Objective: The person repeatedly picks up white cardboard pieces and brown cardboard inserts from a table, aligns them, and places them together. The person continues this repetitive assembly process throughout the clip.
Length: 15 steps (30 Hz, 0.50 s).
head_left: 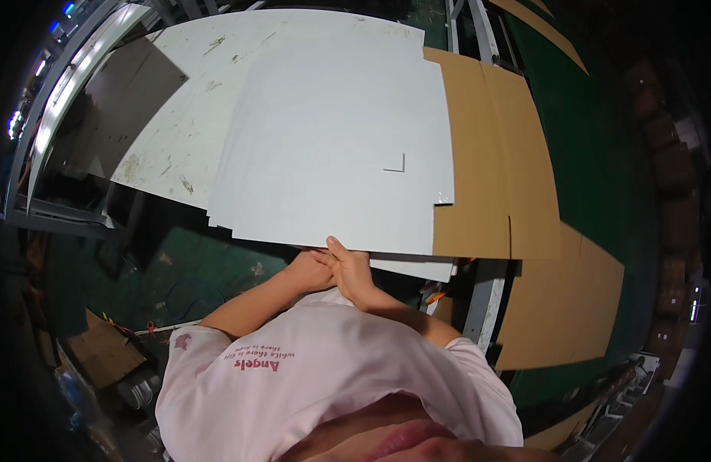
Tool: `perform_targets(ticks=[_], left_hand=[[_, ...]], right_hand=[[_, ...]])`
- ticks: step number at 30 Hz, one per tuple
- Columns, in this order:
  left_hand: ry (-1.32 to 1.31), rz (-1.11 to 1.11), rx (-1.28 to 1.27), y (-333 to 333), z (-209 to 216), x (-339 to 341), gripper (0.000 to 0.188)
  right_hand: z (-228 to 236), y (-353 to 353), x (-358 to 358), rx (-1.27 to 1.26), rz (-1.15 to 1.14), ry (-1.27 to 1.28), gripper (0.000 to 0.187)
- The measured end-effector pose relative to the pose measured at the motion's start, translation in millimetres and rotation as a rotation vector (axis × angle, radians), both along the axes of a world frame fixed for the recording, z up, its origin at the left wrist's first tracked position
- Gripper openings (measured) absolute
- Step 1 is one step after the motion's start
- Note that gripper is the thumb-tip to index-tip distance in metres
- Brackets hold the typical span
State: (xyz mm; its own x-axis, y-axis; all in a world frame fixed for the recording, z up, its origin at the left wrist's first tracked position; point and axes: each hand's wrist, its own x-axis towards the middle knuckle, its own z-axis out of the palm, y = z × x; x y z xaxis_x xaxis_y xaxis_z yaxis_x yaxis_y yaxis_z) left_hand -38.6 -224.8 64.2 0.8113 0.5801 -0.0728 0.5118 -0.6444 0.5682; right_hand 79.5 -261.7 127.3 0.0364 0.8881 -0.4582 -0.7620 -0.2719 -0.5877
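Observation:
A large white cardboard sheet [332, 138] lies flat in front of me, with a small L-shaped mark on its right part. At its near edge my two hands meet, close to my body. My left hand [312, 269] is closed, its fingers pressed against the right hand. Closed as well, my right hand [352, 273] has its thumb pointing up over the edge of the sheet. Whatever lies between the fingers is hidden. Brown cardboard [494, 154] extends from under the white sheet on the right.
The scuffed white tabletop [186, 115] shows on the left, with a dark grey patch. Another brown cardboard piece [563, 300] lies lower right on a green surface [602, 192]. A metal frame post [486, 304] stands right of me. An opened brown carton [105, 350] is at lower left.

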Motion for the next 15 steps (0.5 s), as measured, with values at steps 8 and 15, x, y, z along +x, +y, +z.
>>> perform_targets(ticks=[8,15], left_hand=[[-0.357,0.162,0.133,-2,110,-67,0.019],[-0.242,-0.204,0.234,29,77,58,0.042]], right_hand=[[-48,15,-49,-0.157,0.463,0.067,0.058],[-48,-20,30,0.636,0.994,-1.361,0.032]])
